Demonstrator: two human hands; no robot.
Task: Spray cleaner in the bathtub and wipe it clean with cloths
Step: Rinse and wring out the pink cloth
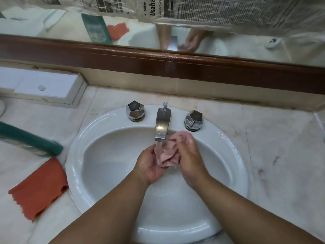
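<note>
Pink cloth [167,154] bunched under chrome spout [162,125], water running, over white sink basin [105,155]. My left hand [149,165] grips it from left, my right hand [189,155] clenches it from right. Orange cloth [38,187] flat on marble counter [272,147] left of basin, green bottle [29,140] lying just behind it.

Just one view here, a wide head cam looking steeply down onto the sink [105,119] from the near side. Pretty close up, with the mirror [70,23] along the far edge.
</note>
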